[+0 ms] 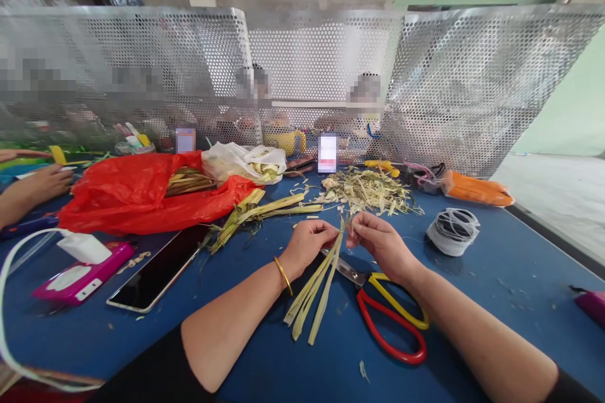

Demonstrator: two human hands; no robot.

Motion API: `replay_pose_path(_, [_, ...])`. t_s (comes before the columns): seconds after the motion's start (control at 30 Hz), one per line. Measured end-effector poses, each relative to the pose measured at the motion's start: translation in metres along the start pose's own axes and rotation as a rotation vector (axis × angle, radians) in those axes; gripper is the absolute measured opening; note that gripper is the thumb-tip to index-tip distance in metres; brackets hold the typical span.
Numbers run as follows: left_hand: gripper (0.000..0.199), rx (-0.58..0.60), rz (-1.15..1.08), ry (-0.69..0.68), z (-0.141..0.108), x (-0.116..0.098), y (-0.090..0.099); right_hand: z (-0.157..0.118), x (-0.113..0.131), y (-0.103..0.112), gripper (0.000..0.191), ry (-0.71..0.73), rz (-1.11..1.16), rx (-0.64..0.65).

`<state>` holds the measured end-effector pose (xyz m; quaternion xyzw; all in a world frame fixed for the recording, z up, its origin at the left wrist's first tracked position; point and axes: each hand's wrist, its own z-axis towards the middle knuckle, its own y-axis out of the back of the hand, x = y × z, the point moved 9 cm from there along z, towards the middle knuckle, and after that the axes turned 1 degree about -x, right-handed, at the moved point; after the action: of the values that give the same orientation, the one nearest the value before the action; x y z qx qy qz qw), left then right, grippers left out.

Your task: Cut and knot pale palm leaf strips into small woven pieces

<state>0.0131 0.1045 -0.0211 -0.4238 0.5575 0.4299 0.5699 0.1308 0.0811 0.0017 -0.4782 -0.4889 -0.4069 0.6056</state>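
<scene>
A small fan of dried husk strips [326, 289] hangs from the fingertips, its gathered end between the two hands and its loose ends spreading toward 7 o'clock. The left hand [309, 242] pinches that bunch by thumb and forefinger near the gathered end, presumably to keep the strips together while leaving their length free. The right hand [378, 239] meets it from the 3 o'clock side, fingertips bunched just beside the same end; whether they grasp a strand or only steady it, one cannot tell.

Red-and-yellow-handled scissors [363, 279] lie just beneath, blades running toward 10 o'clock behind the strips and handles toward 5, perhaps left there for easy reach. Farther from the grip, husk scraps [371, 192] are heaped at 1 o'clock, apparently pushed clear of the working spot. A coil of pale cord [454, 232] sits at 3, longer husk stalks [269, 206] at 10, and a red plastic bag [123, 195] beyond at 9.
</scene>
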Motion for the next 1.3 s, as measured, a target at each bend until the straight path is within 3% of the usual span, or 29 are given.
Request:
replay_pose_path(0.2, [0.014,0.031,-0.022,-0.013,0.001,-0.004,0.001,0.001,0.007,0.004,0.019,0.013,0.0,-0.034])
replay_pose_path(0.43, [0.013,-0.054,-0.255,0.153,0.001,0.012,0.007,0.003,0.003,0.007,0.021,0.044,-0.092,-0.052])
replay_pose_path(0.63, [0.021,0.135,-0.47,0.104,-0.002,0.005,-0.014,0.002,-0.003,0.002,0.022,0.047,-0.175,-0.03])
replay_pose_path(0.73, [0.019,0.168,-0.385,0.091,-0.003,0.004,-0.017,0.002,-0.002,0.001,0.019,0.053,-0.253,-0.003])
replay_pose_path(1.0, [0.012,0.086,-0.042,0.029,0.0,0.0,-0.008,0.005,-0.004,0.0,0.015,0.102,-0.59,0.021])
replay_pose_path(1.3, [0.015,0.077,0.01,0.058,-0.002,0.0,-0.007,0.002,-0.007,-0.003,0.016,0.05,-0.492,0.038])
